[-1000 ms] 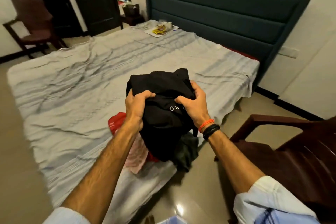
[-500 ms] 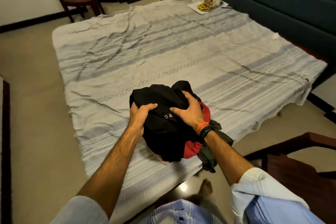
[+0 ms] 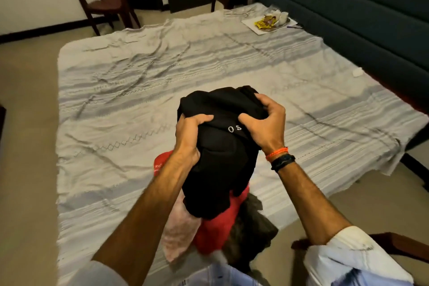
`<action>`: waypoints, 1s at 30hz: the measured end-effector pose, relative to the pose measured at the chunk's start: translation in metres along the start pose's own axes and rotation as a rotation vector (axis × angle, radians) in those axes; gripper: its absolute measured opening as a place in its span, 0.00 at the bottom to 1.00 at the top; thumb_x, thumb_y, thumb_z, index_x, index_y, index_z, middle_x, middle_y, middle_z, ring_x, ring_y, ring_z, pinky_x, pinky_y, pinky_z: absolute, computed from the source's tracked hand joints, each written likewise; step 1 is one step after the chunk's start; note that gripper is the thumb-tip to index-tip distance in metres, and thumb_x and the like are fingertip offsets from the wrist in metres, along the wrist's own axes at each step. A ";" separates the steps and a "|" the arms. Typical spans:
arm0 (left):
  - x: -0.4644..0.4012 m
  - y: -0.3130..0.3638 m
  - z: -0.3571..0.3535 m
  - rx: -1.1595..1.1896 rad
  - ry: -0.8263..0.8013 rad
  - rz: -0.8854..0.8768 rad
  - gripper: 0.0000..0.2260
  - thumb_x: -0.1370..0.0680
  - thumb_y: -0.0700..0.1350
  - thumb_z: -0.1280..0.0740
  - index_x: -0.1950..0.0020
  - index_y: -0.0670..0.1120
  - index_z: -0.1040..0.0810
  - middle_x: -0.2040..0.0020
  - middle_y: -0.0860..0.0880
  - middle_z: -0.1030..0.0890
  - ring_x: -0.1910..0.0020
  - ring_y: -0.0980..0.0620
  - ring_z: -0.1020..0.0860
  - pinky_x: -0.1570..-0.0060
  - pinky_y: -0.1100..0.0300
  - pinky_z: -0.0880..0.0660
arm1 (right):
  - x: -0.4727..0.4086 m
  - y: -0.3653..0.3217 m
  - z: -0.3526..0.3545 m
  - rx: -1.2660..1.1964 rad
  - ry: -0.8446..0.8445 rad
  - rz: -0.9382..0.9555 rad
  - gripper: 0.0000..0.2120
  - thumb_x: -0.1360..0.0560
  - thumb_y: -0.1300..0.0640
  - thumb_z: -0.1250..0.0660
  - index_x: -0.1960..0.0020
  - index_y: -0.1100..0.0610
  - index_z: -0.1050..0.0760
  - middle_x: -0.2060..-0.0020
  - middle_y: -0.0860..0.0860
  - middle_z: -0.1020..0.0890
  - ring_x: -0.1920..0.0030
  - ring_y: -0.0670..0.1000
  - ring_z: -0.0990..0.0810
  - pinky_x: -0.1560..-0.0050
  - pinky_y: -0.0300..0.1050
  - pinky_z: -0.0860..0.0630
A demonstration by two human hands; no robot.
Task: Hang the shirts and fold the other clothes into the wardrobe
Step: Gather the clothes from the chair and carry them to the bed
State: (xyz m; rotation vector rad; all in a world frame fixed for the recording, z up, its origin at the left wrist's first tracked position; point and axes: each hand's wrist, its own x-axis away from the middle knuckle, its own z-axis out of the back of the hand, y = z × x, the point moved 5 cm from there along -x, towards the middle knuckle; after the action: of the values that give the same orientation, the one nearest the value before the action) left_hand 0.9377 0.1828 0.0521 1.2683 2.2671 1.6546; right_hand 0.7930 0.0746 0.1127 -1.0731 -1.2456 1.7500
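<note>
The bed (image 3: 144, 90), with its striped grey sheet, now fills most of the view, where a second ago it lay further off and a brown chair crowded the right side; the person has stepped up to its near edge. That puts the sorting surface directly beyond and beneath the fingers, which suits the task: the clothes need laying out before shirts can be told from the rest.

The bundle of clothes (image 3: 222, 165) has come with them and hangs over the near part of the sheet, apparently lifted rather than resting, though where its lower end sits is blurred. A black garment (image 3: 218, 146) with white letters wraps the top. Below the fingers, a red piece (image 3: 218, 225), a pale pink one (image 3: 178, 232) and a dark grey one (image 3: 250, 225) trail down.

The left hand (image 3: 189, 132) stays clamped on the black cloth at the bundle's left side, fingers curled deep into it. The right hand (image 3: 267, 123) grips the top right, its fingers (image 3: 262, 100) bent over a fold and thumb pressed beside the letters.

Nothing is sorted, hung or folded yet; setting the bundle down looks like the step in hand.
</note>
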 end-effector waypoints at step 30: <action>-0.088 -0.217 -0.128 -0.715 -0.127 0.516 0.30 0.26 0.38 0.27 0.25 0.43 0.34 0.31 0.45 0.27 0.33 0.45 0.28 0.40 0.49 0.30 | -0.044 0.276 0.166 0.399 -0.245 -0.658 0.20 0.28 0.66 0.29 0.37 0.57 0.24 0.51 0.52 0.17 0.49 0.52 0.17 0.37 0.48 0.24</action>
State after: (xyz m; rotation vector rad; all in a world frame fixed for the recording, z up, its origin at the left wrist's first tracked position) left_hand 0.8089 0.0108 -0.1057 1.7258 1.1171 2.1554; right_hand 0.6337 -0.0988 -0.1115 -0.1811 -1.1463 1.5293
